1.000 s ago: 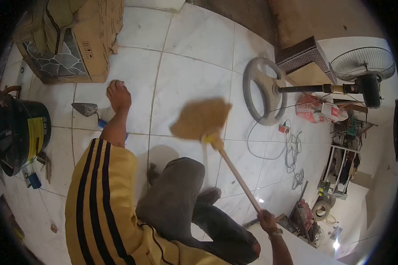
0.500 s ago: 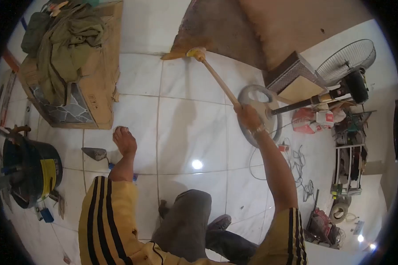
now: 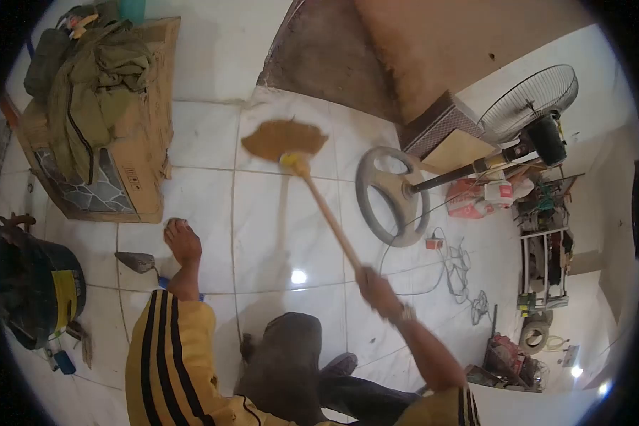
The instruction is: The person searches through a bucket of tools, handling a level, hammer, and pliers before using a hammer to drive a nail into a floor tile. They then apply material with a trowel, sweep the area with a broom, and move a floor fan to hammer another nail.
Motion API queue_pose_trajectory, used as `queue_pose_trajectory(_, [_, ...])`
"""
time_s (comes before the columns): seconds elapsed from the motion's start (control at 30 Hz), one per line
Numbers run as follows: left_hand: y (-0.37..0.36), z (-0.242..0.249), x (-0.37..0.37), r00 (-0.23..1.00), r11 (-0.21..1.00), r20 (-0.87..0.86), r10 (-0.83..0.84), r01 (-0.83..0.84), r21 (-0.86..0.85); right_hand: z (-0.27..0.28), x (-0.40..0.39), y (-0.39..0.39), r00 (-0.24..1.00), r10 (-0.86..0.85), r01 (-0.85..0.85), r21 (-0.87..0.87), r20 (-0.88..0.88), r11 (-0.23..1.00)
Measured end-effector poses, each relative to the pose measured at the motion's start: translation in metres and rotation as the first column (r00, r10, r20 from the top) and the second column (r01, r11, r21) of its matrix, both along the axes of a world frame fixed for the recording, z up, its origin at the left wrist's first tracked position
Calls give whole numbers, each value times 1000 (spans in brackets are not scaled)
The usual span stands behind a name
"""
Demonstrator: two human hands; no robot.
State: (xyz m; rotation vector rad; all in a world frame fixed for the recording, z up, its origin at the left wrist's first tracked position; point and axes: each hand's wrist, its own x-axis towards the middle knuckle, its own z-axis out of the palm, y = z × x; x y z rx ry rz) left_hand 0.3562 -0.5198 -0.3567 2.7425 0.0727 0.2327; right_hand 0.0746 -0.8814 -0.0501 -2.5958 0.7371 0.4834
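My right hand point(image 3: 381, 292) is wrapped round the wooden handle of a soft broom point(image 3: 326, 207). The broom's fan of tan bristles point(image 3: 280, 138) lies out ahead over the white tiles, with a yellow binding where it meets the handle. Beyond the striped yellow sleeve, my left hand point(image 3: 182, 245) hangs low with its fingers bent together; nothing shows in them. Just left of it, a pointed trowel point(image 3: 136, 263) with a blue handle rests on the floor, partly hidden behind my wrist.
A cardboard box point(image 3: 145, 149) with a green garment point(image 3: 96, 99) on top stands left. Below it is a dark bucket point(image 3: 32, 284). To the right are a stand fan point(image 3: 394, 192), a looped cable point(image 3: 458, 277) and a white rack point(image 3: 547, 266). A brown panel point(image 3: 334, 57) leans ahead.
The broom head has swept back from the brown panel's bottom edge, its bristles now fanned wide. My right hand has drawn nearer my body. The whole view has shifted slightly; the left hand stays low.
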Motion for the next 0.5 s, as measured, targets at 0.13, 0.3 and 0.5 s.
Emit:
queue_pose_trajectory(0.13, [3, -8, -1, 995, 999, 91, -28, 26, 19, -82, 179, -72, 989, -14, 32, -121, 148, 992])
queue_pose_trajectory(0.3, [4, 1, -3, 998, 998, 34, -58, 58, -2, -5, 256, -43, 848, -462, 385, 298, 259, 873])
queue_pose_trajectory(0.5, [2, 0, -2, 999, 1000, 35, -24, 25, -13, 60, 34, -15, 870, -407, 356, 216, 278, 909])
